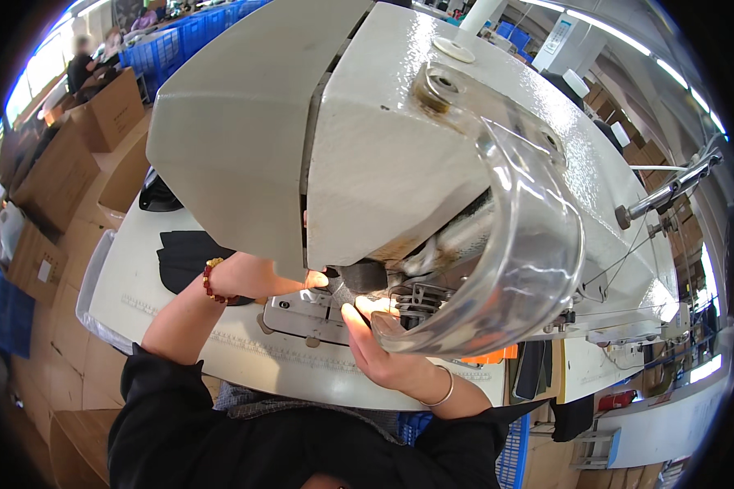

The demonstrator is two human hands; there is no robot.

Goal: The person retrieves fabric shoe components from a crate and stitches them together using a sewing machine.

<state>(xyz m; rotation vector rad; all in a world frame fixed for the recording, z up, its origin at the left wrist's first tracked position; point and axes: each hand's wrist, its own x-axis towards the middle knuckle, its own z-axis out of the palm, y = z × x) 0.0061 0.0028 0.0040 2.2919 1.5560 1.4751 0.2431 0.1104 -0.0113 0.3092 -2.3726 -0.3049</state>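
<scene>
A white industrial sewing machine [391,155] fills the middle of the view. Under its head, by the needle area, a small piece of dark grey fabric [342,291] shows between my hands. My left hand [257,275], with a beaded bracelet at the wrist, reaches in from the left; its thumb presses on the fabric while the other fingers are largely hidden by the machine. From the near side my right hand [383,357], a thin bangle on its wrist, holds the fabric's near edge with closed fingers. A lit metal plate [306,316] lies beneath.
A clear curved guard [546,244] juts over my right hand. Black fabric pieces [186,259] lie on the white table [139,281] beside my left forearm. Cardboard boxes [57,183] and blue crates [151,55] stand at left. Thread runs from a metal stand [669,191] at right.
</scene>
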